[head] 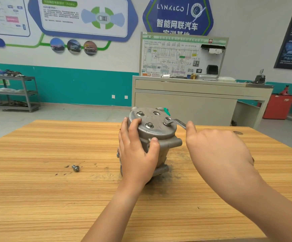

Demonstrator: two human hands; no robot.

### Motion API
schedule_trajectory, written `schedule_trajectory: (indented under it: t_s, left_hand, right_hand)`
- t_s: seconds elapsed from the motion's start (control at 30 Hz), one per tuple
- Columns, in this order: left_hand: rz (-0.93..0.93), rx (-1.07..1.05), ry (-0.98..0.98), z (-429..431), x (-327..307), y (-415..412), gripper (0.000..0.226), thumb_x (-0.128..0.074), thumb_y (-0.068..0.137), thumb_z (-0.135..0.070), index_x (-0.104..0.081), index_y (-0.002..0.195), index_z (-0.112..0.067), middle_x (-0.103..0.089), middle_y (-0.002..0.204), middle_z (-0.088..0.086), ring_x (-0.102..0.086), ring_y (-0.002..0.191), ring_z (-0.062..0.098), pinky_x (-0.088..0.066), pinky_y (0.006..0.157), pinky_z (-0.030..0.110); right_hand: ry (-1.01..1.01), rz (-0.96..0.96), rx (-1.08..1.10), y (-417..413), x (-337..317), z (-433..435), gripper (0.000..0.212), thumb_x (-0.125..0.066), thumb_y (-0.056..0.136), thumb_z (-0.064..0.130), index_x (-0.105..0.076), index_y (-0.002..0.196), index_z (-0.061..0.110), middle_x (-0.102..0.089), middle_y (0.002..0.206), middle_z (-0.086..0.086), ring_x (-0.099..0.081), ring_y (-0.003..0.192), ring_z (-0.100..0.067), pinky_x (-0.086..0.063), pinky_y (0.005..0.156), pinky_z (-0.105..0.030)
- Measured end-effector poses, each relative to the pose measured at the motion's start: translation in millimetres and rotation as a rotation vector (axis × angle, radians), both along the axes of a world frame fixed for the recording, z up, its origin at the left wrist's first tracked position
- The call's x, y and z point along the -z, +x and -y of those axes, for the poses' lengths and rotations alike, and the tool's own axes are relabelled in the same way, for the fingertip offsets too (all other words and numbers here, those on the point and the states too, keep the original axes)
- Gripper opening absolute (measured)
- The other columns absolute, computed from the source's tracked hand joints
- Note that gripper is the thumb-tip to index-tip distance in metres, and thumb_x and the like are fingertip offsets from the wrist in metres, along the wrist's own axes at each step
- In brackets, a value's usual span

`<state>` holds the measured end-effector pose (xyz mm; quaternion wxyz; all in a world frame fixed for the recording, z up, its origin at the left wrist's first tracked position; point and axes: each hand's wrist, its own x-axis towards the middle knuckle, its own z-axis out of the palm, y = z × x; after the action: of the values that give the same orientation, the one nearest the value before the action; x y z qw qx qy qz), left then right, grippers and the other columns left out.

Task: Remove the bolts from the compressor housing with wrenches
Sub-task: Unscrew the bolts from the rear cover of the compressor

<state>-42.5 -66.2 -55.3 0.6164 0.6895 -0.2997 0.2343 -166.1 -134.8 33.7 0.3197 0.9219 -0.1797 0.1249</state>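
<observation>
A grey metal compressor housing [156, 135] stands upright on the wooden table [54, 198]. My left hand [138, 152] grips its left side, fingers curled over the top edge. Two bolts [149, 125] show on the top face, and a third sits under the ring end of a silver wrench [174, 122] at the right. My right hand [216, 151] holds the wrench's handle, which is mostly hidden behind the hand, thumb pointing up beside it. One loose bolt [75, 168] lies on the table to the left.
Dark smudges mark the tabletop around the housing. Beyond the table stand a beige training bench with a wiring diagram board [182, 58], a grey shelf cart [14, 93] at far left, and a red cabinet [277, 106] at right.
</observation>
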Motion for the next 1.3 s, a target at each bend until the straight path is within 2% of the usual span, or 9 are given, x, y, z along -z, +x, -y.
schedule_trajectory:
  t_s: [0.13,0.37,0.53,0.63,0.73,0.93,1.07,1.2,1.3]
  left_hand:
    - [0.006,-0.007,0.014,1.2,0.1,-1.2,0.074,-0.032,0.069,-0.055,-0.038,0.135,-0.022,-0.019,0.153,0.003,-0.015,0.140,0.009,-0.014,0.103,0.025]
    - [0.009,-0.042,0.036,4.9,0.4,-2.9,0.075,-0.032,0.069,-0.056,-0.038,0.136,-0.023,-0.017,0.154,0.004,-0.014,0.140,0.013,-0.017,0.105,0.030]
    - [-0.003,-0.072,0.045,7.7,0.4,-5.7,0.075,-0.033,0.070,-0.056,-0.039,0.136,-0.021,-0.017,0.154,0.006,-0.014,0.142,0.022,-0.020,0.110,0.042]
    - [-0.003,-0.055,0.037,6.9,0.8,-4.5,0.074,-0.033,0.070,-0.056,-0.039,0.135,-0.022,-0.017,0.154,0.006,-0.014,0.142,0.021,-0.020,0.110,0.041]
    - [-0.006,-0.046,0.031,5.6,0.7,-4.3,0.075,-0.033,0.069,-0.056,-0.039,0.136,-0.022,-0.017,0.154,0.005,-0.015,0.141,0.020,-0.019,0.110,0.039]
    - [-0.005,-0.046,0.005,3.8,1.0,-5.8,0.075,-0.033,0.069,-0.055,-0.040,0.135,-0.020,-0.018,0.153,0.006,-0.016,0.141,0.018,-0.017,0.105,0.032]
    - [-0.019,-0.023,-0.039,-2.9,5.2,-4.7,0.073,-0.035,0.070,-0.054,-0.038,0.135,-0.020,-0.017,0.153,0.004,-0.015,0.141,0.015,-0.018,0.108,0.033]
    - [-0.033,-0.015,-0.050,-5.7,6.3,-2.0,0.071,-0.035,0.071,-0.054,-0.037,0.135,-0.023,-0.017,0.153,0.001,-0.015,0.141,0.013,-0.019,0.110,0.038]
    - [-0.021,-0.015,-0.031,-4.2,6.1,-1.8,0.070,-0.035,0.072,-0.054,-0.037,0.135,-0.023,-0.017,0.154,0.002,-0.015,0.142,0.015,-0.021,0.112,0.041]
  right_hand:
    - [0.032,-0.002,-0.032,0.0,0.7,6.9,0.062,-0.037,0.085,-0.001,-0.015,0.143,0.007,-0.046,0.071,0.003,-0.060,0.079,-0.022,-0.016,0.039,-0.025]
    - [-0.013,-0.062,-0.009,2.8,-18.2,3.2,0.046,-0.045,0.084,0.000,-0.041,0.129,0.009,-0.034,0.066,0.001,-0.046,0.071,-0.021,-0.018,0.039,-0.024]
    - [-0.012,-0.025,-0.056,7.1,-3.1,14.5,0.066,-0.041,0.087,0.001,-0.008,0.144,0.001,-0.060,0.107,-0.001,-0.061,0.097,-0.022,-0.017,0.040,-0.025]
    - [-0.031,-0.017,-0.039,3.7,-4.7,24.0,0.062,-0.039,0.086,-0.001,-0.016,0.142,0.006,-0.055,0.082,0.003,-0.057,0.078,-0.023,-0.016,0.039,-0.026]
    - [-0.042,0.012,-0.007,-0.8,-11.3,21.9,0.051,-0.038,0.085,-0.002,-0.033,0.133,0.014,-0.028,0.060,0.003,-0.037,0.062,-0.022,-0.015,0.039,-0.026]
    - [-0.072,-0.012,-0.081,3.3,-12.6,15.0,0.052,-0.039,0.083,-0.002,-0.033,0.133,0.009,-0.037,0.061,0.000,-0.045,0.060,-0.021,-0.016,0.038,-0.026]
    - [-0.120,0.059,-0.120,2.2,-7.2,38.6,0.064,-0.036,0.089,0.003,-0.009,0.145,0.019,-0.055,0.083,0.001,-0.037,0.062,-0.021,-0.020,0.041,-0.027]
    - [-0.060,0.114,-0.118,-0.4,-2.2,44.9,0.071,-0.033,0.091,0.001,0.003,0.146,0.026,-0.037,0.082,0.001,-0.038,0.064,-0.022,-0.028,0.047,-0.028]
    - [-0.042,0.081,-0.105,-2.4,6.6,28.8,0.072,-0.035,0.087,-0.001,0.002,0.146,0.015,-0.048,0.091,-0.003,-0.055,0.072,-0.025,-0.024,0.040,-0.030]
